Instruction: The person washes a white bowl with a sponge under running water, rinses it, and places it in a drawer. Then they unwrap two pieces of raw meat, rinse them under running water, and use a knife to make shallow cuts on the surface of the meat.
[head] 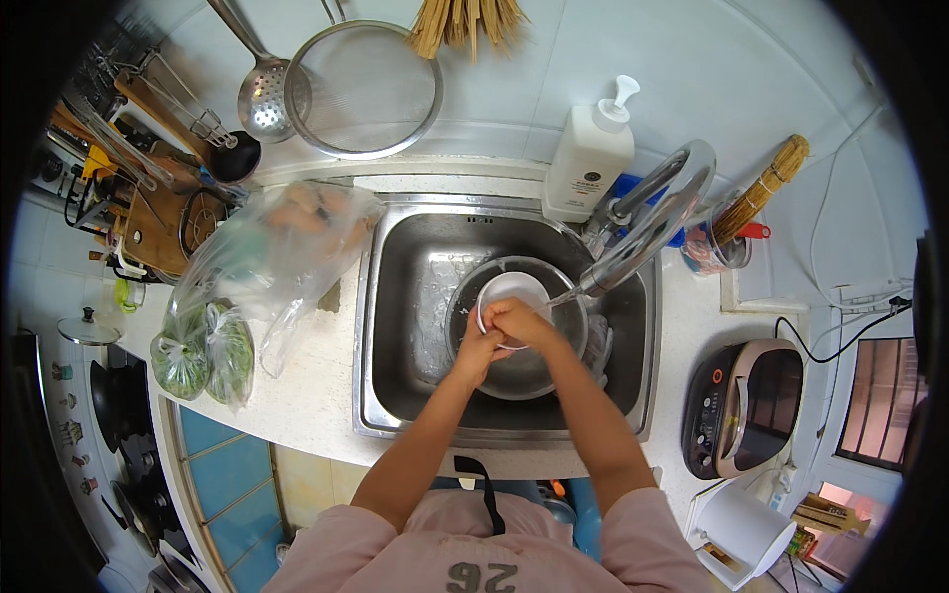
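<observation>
A small white bowl (514, 285) is tilted over a round metal basin (454, 311) that stands in the stainless steel sink (415, 356). My left hand (478, 350) grips the bowl's near left rim. My right hand (517, 320) is curled over the inside of the bowl; its fingertips are hidden, so whether it pinches anything is unclear. Water runs from the curved chrome faucet (641, 236) towards the bowl and my right hand. A crumpled clear plastic bag (599, 348) lies in the sink, against the basin's right side.
Left on the counter sit a large clear plastic bag (296, 244) and bagged green vegetables (200, 356). A white pump bottle (589, 159) stands behind the sink. At right are a rice cooker (745, 411) and a straw brush (760, 191). A mesh strainer (363, 89) hangs on the wall.
</observation>
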Demonstrator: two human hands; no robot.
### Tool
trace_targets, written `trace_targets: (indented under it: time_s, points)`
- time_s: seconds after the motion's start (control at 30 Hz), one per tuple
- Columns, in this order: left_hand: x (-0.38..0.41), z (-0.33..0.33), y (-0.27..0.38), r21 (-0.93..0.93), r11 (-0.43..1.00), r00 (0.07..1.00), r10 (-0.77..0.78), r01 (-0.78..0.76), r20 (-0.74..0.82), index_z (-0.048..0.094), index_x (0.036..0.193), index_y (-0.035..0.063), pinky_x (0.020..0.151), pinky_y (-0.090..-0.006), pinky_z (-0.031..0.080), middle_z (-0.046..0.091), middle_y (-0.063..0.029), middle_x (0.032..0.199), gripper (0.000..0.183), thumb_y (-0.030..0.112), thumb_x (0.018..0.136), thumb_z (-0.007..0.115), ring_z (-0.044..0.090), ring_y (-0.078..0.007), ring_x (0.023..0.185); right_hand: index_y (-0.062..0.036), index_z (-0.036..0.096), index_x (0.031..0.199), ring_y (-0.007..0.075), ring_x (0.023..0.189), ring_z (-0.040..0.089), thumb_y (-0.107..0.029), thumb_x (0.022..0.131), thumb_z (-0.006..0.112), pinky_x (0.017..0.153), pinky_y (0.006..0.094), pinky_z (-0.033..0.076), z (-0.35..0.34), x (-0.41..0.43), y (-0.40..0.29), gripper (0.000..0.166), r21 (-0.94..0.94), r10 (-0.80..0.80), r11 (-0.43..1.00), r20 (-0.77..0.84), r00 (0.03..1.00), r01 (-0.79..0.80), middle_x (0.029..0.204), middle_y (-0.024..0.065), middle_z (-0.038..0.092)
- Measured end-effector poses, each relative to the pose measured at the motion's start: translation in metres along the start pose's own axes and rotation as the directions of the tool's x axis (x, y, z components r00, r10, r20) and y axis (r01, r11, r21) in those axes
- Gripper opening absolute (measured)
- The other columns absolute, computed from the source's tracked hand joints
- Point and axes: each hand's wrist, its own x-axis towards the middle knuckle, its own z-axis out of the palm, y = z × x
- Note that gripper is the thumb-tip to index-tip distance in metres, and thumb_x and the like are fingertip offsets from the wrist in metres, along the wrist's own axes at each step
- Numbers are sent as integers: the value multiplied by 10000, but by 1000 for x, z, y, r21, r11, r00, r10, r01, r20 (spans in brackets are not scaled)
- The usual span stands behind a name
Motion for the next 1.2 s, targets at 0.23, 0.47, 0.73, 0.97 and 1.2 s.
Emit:
trace_targets:
  time_s: [0.23, 0.47, 0.73, 0.97, 1.2]
  points:
    - [5, -9, -11, -28, 999, 1000, -29, 29, 9, 236, 1234, 148, 670, -333, 504, 432, -89, 1114, 558, 22, 728, 433, 508, -197, 940, -15, 562, 648, 249, 617, 573, -76, 690, 489, 538, 349, 439, 9, 11, -10, 104, -291, -166, 951, -187, 968, 107, 665, 165, 570]
    - [15, -13, -28, -28, 1000, 989, -8, 4, -145, 314, 1172, 92, 632, -363, 524, 494, -83, 1041, 437, 65, 755, 444, 563, -211, 852, -58, 586, 759, 308, 713, 576, -126, 681, 520, 622, 392, 442, 5, 0, -9, 123, -728, -95, 663, -312, 945, -173, 747, 167, 591]
    - [35, -9, -29, 560, 802, 939, 326, -211, -113, 361, 1217, 128, 601, -367, 509, 519, -111, 1040, 435, 96, 794, 457, 559, -243, 881, -49, 568, 825, 296, 747, 568, -134, 684, 577, 616, 355, 434, 1, -79, -17, 165, -537, -344, 823, -730, 590, -185, 801, 147, 586]
    - [18, -35, 3, 84, 969, 969, -223, 232, -110, 352, 1208, 89, 616, -340, 511, 544, -117, 1014, 426, 140, 795, 445, 572, -241, 852, 2, 512, 980, 360, 789, 554, -171, 753, 509, 677, 432, 417, -2, -53, -19, 285, -344, 53, 874, -634, 771, -343, 825, 226, 567]
    - [24, 3, 12, 559, 824, 984, 160, -91, -76, 335, 1209, 34, 538, -315, 527, 557, -195, 940, 489, 27, 729, 431, 608, -280, 725, -11, 570, 876, 349, 756, 542, -249, 768, 561, 673, 392, 419, -26, -32, 31, 261, -160, 56, 943, -787, 614, -291, 809, 193, 569]
